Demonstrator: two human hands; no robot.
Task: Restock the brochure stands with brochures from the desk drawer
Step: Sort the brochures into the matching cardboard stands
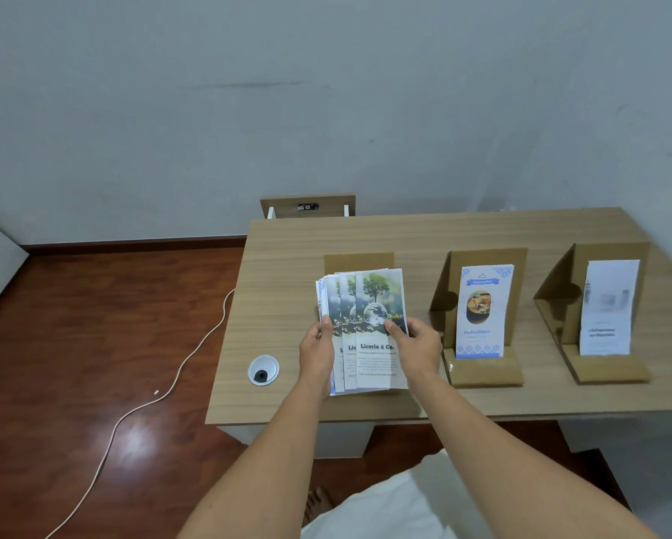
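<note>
Pale wood-grain laminate forms the surface (pixel 287 266), which carries three cardboard stands in a row along its middle. Its near edge runs just below both wrists; its left edge falls away to the floor left of the left hand (pixel 318 354), with a round cable port (pixel 263 369) between that edge and the hand.

The left stand (pixel 358 261) sits directly behind the hands, and only its top panel shows above the brochures (pixel 369 332). I cannot tell whether it holds any stock. The middle stand (pixel 482 317), just right of the right hand (pixel 416 344), holds a blue-trimmed leaflet upright against its back panel. The far stand (pixel 598 313), well right of the hands, holds a pale leaflet, blurred.

The brochures are a fanned stack, tree-and-globe cover foremost, held upright in front of the left stand. Both hands are closed on it: the left grips the left edge with the thumb over the front, and the right pinches the front copy with the thumb on its cover. Judgement: the fan serves to sort or peel off copies before loading, and the stack is held over the stand it is meant for.

Open room: bare surface lies behind the stands and left of the left hand. The gap between right hand and middle stand is narrow; a sideways move risks knocking that stand.

Behind the surface, beyond the hands, a wooden panel (pixel 307 206) with a dark fitting stands out; whether it is the drawer I cannot tell.
</note>
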